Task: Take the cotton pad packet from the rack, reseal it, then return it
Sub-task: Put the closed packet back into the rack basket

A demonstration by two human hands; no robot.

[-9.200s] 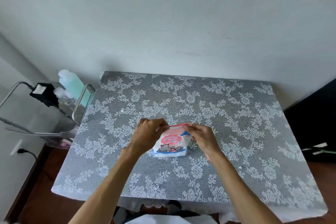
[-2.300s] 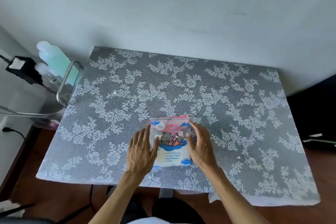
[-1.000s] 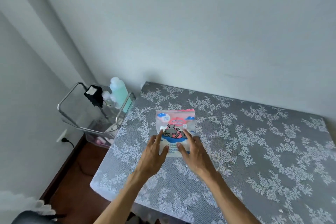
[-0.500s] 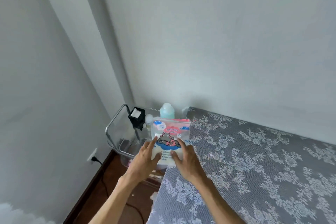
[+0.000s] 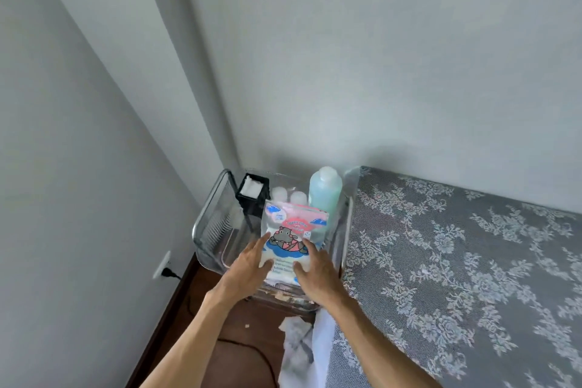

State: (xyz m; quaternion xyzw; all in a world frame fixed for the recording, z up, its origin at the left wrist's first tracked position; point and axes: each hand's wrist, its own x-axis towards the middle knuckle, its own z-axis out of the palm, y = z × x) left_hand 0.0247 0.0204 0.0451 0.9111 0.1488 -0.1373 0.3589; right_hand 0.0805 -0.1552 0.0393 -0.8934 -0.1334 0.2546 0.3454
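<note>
Because the cotton pad packet belongs back in the rack off the bench's left edge, we carry it upright above the rack, our left hand and right hand clasping its lower sides, fingers spread over the front, likely to steer it down clear of the green bottle.

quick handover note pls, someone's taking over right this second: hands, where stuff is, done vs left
Left hand and right hand: both hold the cotton pad packet by its lower edges, fingers against its front.
Packet: upright, over the rack beside the table, in front of the green bottle and black box.
Done: packet is off the table and at the rack; the seal's state cannot be read here.
Left: set it down in the rack, let go.
</note>
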